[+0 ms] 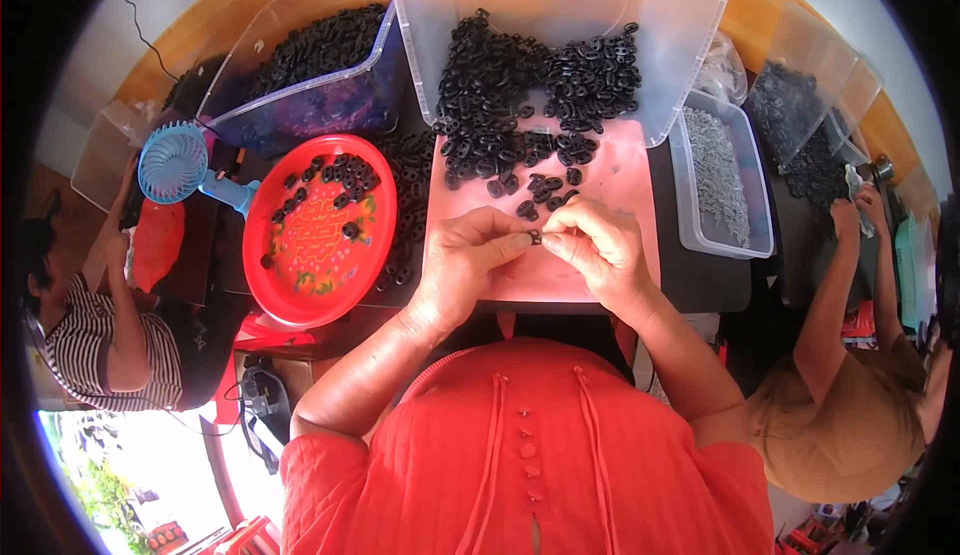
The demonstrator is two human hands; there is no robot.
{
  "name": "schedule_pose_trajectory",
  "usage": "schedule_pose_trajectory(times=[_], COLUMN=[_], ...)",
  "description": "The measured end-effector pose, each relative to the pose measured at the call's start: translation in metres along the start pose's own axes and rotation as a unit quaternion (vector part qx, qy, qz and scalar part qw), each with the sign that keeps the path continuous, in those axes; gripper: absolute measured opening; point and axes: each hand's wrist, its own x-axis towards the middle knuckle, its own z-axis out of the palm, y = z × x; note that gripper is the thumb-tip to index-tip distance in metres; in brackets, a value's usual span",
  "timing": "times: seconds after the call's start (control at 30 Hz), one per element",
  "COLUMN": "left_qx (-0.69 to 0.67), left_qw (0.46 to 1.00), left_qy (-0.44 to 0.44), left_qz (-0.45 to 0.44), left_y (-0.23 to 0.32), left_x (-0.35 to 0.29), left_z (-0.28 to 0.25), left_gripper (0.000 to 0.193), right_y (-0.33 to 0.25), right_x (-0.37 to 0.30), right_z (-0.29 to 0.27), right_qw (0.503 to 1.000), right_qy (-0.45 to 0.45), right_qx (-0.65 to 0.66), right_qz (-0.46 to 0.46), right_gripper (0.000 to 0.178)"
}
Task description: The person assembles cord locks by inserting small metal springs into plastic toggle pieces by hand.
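Over the pink sheet (610, 195), my left hand (455, 260) pinches a small black plastic piece (535, 238) between thumb and fingers. From the other side, my right hand (605, 255) closes its thumb and fingertips on the same piece. Whether the right fingers also hold some tiny part is too small to tell. Just beyond my fingertips, loose black pieces (545, 187) lie on the sheet. They spread from a large heap of black oval pieces with holes (495, 75), which spills out of a clear plastic bin (680, 45) tipped toward me.
Left stands a red tray (310, 300) holding several black pieces, with a blue fan (173, 163) beside it. Behind is a clear tub (300, 105) full of black pieces. A clear box (735, 250) of small silvery parts stands right. Other people (115, 340) work on both sides.
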Motion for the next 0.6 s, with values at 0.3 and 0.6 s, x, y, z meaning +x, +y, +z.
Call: schedule_pose_trajectory(times=[0.3, 0.6], left_qx=[0.047, 0.010], left_qw=[0.999, 1.000], left_qy=[0.001, 0.010], left_qz=[0.007, 0.013], left_y=[-0.009, -0.012], left_x=[-0.002, -0.016], left_z=[-0.002, 0.002], left_gripper=[0.005, 0.007], right_y=[0.004, -0.006], right_x=[0.000, -0.010], right_z=[0.007, 0.014], right_qw=[0.998, 0.997], right_qy=[-0.010, -0.021], right_qx=[-0.043, 0.008], right_qz=[-0.049, 0.075], right_gripper=[0.010, 0.011])
